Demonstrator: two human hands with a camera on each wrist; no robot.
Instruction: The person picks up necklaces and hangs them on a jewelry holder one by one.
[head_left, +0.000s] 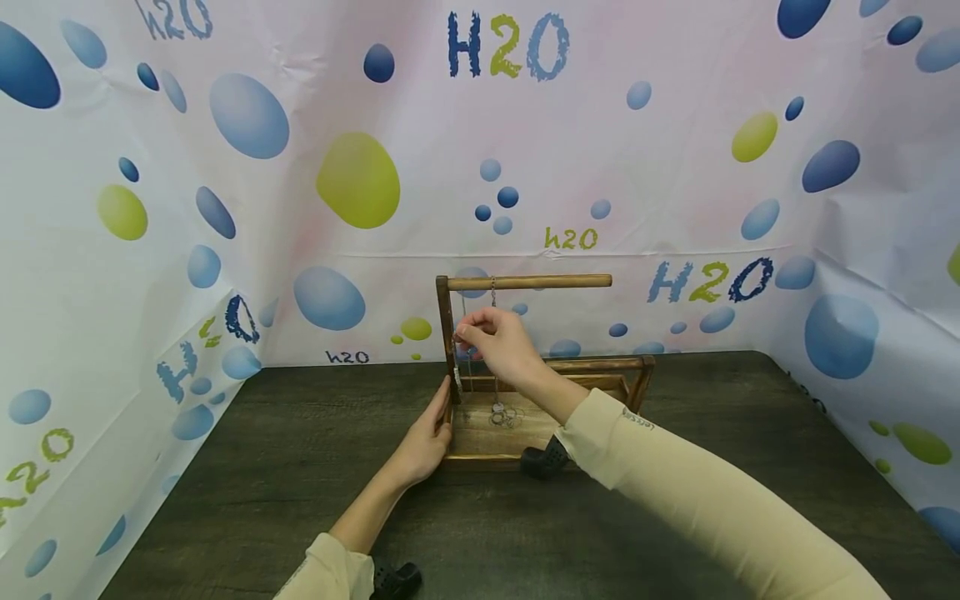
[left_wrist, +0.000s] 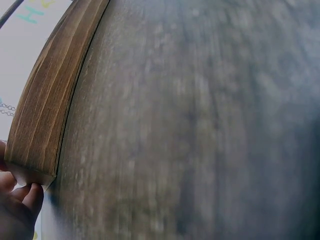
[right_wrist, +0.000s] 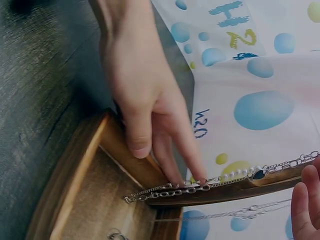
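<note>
A wooden jewelry stand (head_left: 525, 455) has a tray base, a left upright and a top bar (head_left: 551, 282). My left hand (head_left: 423, 442) holds the stand's left side, with its fingers against the foot of the upright. In the left wrist view its fingertips meet the end of a wooden board (left_wrist: 47, 105). Beside the upright, my right hand (head_left: 501, 342) pinches the upper part of a silver chain (right_wrist: 235, 175) with white beads and a dark heart charm. This chain hangs down along the upright to the tray. Another chain (head_left: 493, 293) hangs from the bar, its lower end near the tray floor.
A low wooden rail (head_left: 600, 364) runs along the tray's back right. Thin chains (right_wrist: 225, 214) hang behind the upright in the right wrist view. The dark wooden table (head_left: 315, 467) meets a white dotted backdrop (head_left: 675, 192) at the back and sides. Black straps (head_left: 545, 460) circle my wrists.
</note>
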